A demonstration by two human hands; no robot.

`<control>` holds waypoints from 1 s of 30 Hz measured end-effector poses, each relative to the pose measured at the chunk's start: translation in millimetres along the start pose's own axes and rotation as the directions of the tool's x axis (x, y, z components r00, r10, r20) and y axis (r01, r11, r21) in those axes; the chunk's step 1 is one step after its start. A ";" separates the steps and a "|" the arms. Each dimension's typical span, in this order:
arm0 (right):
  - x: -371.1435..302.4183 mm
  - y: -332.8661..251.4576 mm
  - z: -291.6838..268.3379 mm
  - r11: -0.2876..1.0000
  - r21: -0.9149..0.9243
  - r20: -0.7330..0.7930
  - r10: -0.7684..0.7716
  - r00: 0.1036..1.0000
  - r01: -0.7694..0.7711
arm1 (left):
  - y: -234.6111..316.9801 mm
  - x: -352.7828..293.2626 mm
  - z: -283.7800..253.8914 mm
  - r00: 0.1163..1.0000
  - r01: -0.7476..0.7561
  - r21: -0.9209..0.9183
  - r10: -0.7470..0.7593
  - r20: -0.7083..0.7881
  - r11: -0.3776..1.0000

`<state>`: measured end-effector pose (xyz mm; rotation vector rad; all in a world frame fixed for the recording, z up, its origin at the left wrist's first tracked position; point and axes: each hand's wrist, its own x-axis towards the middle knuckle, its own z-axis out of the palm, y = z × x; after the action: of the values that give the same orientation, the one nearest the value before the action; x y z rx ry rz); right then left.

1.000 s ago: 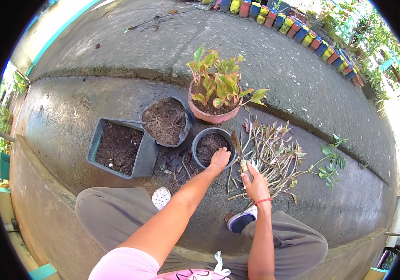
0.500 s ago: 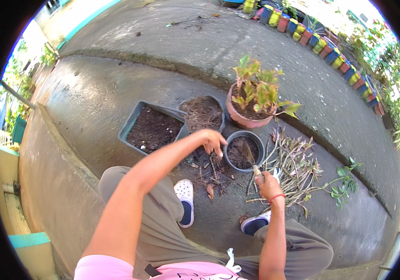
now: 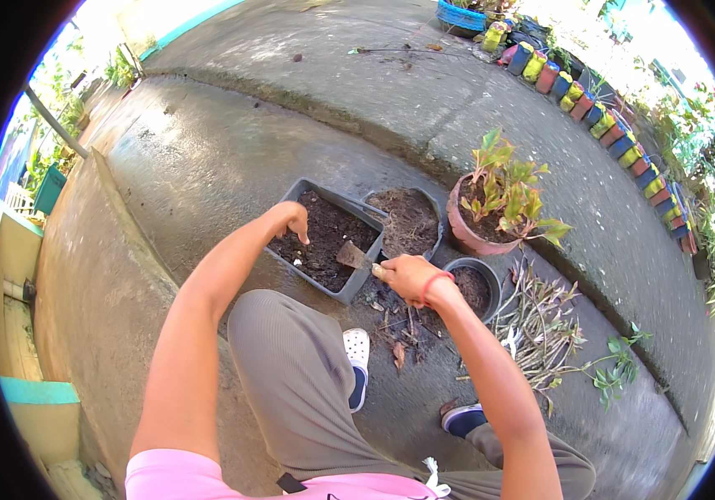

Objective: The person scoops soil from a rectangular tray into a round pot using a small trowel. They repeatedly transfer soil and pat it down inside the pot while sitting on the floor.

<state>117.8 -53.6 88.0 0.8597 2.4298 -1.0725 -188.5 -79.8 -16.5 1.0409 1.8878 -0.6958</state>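
Observation:
My right hand (image 3: 411,278) grips a small hand trowel (image 3: 353,256) by its handle. The trowel's flat, dirt-smeared blade reaches over the near right end of a grey rectangular planter (image 3: 349,293) that holds dark soil (image 3: 324,229). Above the planter's left side hangs my left hand (image 3: 293,220), empty, its fingers pointing down toward the soil. Whether they touch it I cannot tell. Just beyond my right wrist stands a round dark pot (image 3: 493,302) with soil inside, partly hidden by the wrist. Another round grey pot (image 3: 439,237) of brownish, fibrous soil sits against the planter.
A terracotta-coloured pot (image 3: 467,236) with a leafy plant (image 3: 503,187) stands to the right. Below it lies a heap of cut stems (image 3: 541,329). Dry leaf litter (image 3: 399,354) is scattered near my shoe (image 3: 357,350). Behind runs a concrete step edge (image 3: 357,125).
My right hand has moved left with the trowel, from the round dark pot to the rectangular planter. My left hand has shifted from beside that pot to above the planter. The view has turned somewhat.

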 end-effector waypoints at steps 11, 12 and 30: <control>69.8 -12.2 74.2 0.889 0.446 0.031 0.105 0.994 -0.108 | 13.6 13.8 63.2 0.926 -0.117 -0.142 0.057 -0.373 0.983; 72.4 -13.6 78.8 0.921 0.386 -0.027 0.063 0.998 -0.048 | 14.4 17.1 68.2 0.906 -0.113 -0.144 0.043 -0.421 0.983; 36.3 -7.1 58.5 0.804 0.595 -0.180 0.135 0.974 -0.001 | 37.6 -2.4 49.3 0.597 -0.261 -0.256 -0.053 -0.801 0.931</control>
<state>89.7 -87.4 34.5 1.3010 2.2071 -1.8473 -135.1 -100.1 -40.8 1.3344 2.5464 0.2913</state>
